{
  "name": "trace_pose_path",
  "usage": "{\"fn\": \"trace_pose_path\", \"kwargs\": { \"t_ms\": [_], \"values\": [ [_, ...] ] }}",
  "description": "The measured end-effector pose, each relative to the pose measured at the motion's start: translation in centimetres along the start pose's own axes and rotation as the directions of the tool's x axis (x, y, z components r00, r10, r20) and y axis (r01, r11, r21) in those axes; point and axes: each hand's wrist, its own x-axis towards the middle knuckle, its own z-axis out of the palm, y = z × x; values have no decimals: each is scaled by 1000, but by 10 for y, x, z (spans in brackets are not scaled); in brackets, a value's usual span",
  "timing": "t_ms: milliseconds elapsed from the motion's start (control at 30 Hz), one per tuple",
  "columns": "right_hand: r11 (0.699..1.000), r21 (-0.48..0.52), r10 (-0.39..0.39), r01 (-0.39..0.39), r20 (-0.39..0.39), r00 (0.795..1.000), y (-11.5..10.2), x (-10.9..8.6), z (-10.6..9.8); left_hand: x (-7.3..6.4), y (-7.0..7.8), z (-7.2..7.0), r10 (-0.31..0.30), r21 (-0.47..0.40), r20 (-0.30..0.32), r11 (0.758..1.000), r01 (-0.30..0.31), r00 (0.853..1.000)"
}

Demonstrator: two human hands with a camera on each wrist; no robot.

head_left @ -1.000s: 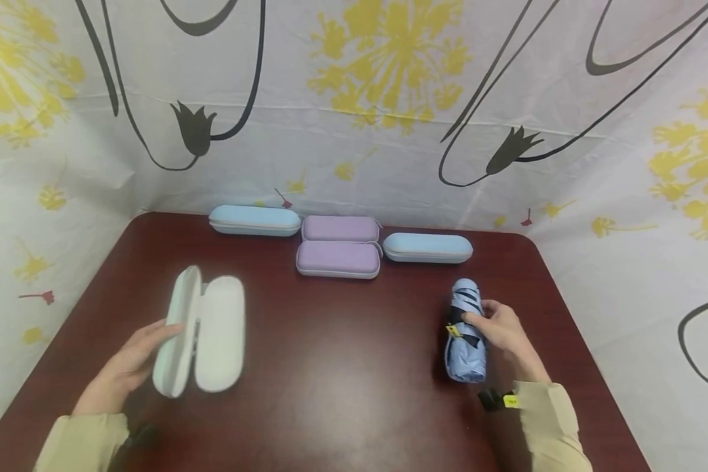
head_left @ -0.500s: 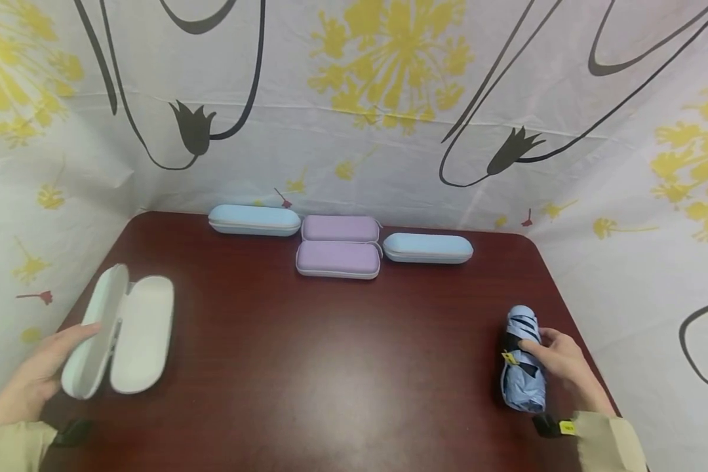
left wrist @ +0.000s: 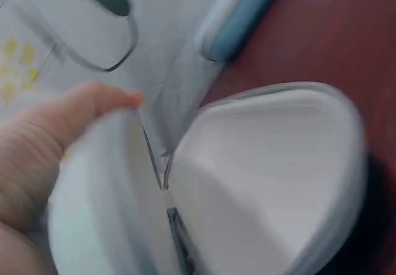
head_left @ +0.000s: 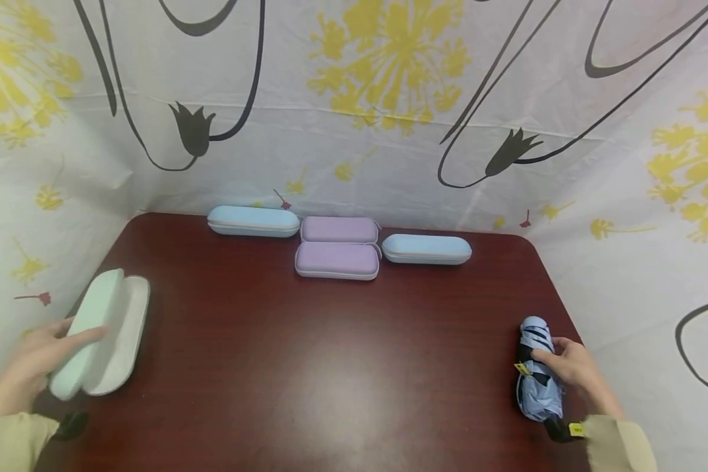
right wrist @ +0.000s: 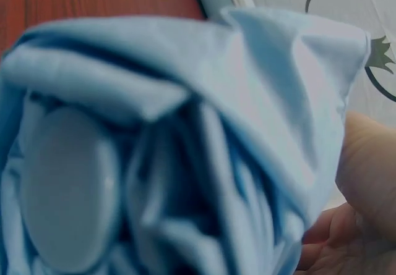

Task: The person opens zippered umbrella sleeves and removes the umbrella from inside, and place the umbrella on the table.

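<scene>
At the table's left side, my left hand (head_left: 38, 357) grips a mint-green eyeglass case (head_left: 97, 301) by one half, thumb across its outer shell. The case is partly open, and its white lining (left wrist: 266, 164) fills much of the left wrist view. Over by the right edge, my right hand (head_left: 581, 370) holds a folded light-blue umbrella (head_left: 539, 396), its thumb on the dark strap with a small yellow tag. Bunched cloth and a pale oval handle end (right wrist: 71, 188) face the right wrist camera. Most fingers of both hands are hidden behind what they hold.
Along the back of the dark red table (head_left: 330, 354) lie closed cases: a blue one (head_left: 254, 221) at left, two purple ones, front (head_left: 337, 259) and back (head_left: 339, 229), and another blue one (head_left: 427, 249) at right. A patterned white cloth (head_left: 342, 157) hangs behind.
My left hand has carried the case leftward, and its two halves have swung closer together. My right hand has moved the umbrella right and nearer the front edge. The back row has stayed put.
</scene>
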Motion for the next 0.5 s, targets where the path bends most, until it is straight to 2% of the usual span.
{"fn": "trace_pose_path", "kwargs": {
  "t_ms": [67, 133, 200, 300, 333, 433, 500],
  "values": [
    [1000, -3, 4, -4, -7, 1000, -1, 1, 0, -2, 6, 5, 52, 91, -40, 995, -49, 998],
    [1000, -21, 12, -12, -9, 1000, -2, 1, 1, -4, 10, 11, 129, 162, -92, 980, -113, 987],
    [998, -53, 19, -19, -11, 1000, -4, 1, 2, -5, 11, 16, 198, 237, -147, 958, -159, 969],
    [993, -112, 17, -20, -24, 1000, -7, 2, 5, -4, 10, 25, 280, 292, -224, 933, -210, 933],
    [992, -122, 18, -22, -31, 999, -8, 2, 6, -3, 10, 27, 302, 309, -245, 925, -221, 921],
    [991, -132, 23, -29, -48, 999, -11, 1, 8, -2, 7, 34, 331, 327, -286, 916, -233, 899],
    [991, -130, 33, -40, -55, 998, -14, 0, 9, -3, 7, 36, 336, 336, -302, 913, -230, 892]
  ]
}}
